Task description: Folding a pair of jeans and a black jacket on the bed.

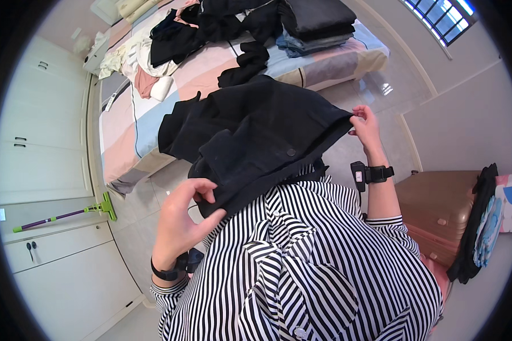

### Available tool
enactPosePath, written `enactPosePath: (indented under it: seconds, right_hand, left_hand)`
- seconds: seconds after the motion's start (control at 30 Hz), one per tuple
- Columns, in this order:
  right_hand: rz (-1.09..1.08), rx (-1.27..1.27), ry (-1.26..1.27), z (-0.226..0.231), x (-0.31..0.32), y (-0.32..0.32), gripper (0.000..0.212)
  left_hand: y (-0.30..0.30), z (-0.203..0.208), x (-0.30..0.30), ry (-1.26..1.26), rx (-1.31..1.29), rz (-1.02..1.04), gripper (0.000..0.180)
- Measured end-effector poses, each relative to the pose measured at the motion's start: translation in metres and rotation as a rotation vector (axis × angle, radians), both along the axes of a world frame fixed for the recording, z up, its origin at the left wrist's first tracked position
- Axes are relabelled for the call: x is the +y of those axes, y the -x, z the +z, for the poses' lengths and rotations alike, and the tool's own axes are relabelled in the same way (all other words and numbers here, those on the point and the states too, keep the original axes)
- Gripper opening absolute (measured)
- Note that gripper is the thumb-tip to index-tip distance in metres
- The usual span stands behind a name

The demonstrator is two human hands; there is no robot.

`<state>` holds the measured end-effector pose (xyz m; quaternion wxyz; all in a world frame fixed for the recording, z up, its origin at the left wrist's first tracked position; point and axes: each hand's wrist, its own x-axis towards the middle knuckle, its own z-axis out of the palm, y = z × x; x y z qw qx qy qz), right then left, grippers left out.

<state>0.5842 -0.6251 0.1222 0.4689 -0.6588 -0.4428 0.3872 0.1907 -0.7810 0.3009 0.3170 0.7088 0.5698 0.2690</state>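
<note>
— Left hand (182,219), status?
— I log it curled, fingers pinching the black garment (250,142); fingertips partly hidden in cloth.
— Right hand (367,128)?
— Pinched shut on the garment's far edge, held up just before the bed (153,119).

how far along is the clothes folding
Done: a folded stack of dark clothes sits at the bed's far corner. In hand: black trousers, held up by the left hand and right hand. Left: loose garments still heaped across the bed.
</note>
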Motion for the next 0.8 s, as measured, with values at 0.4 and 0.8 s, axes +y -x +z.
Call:
enactPosePath:
  seconds: [0.4, 0.8]
  right_hand:
    - [0.366, -0.115, -0.250, 0.028, 0.071, 0.012, 0.044]
    - [0.457, 0.493, -0.692, 0.185, 0.137, 0.097, 0.026]
  left_hand:
    - [0.037, -0.039, 0.069, -0.131, -0.210, 0.198, 0.024]
    - [0.059, 0.091, 0.007, -0.690, -0.389, 0.392, 0.020]
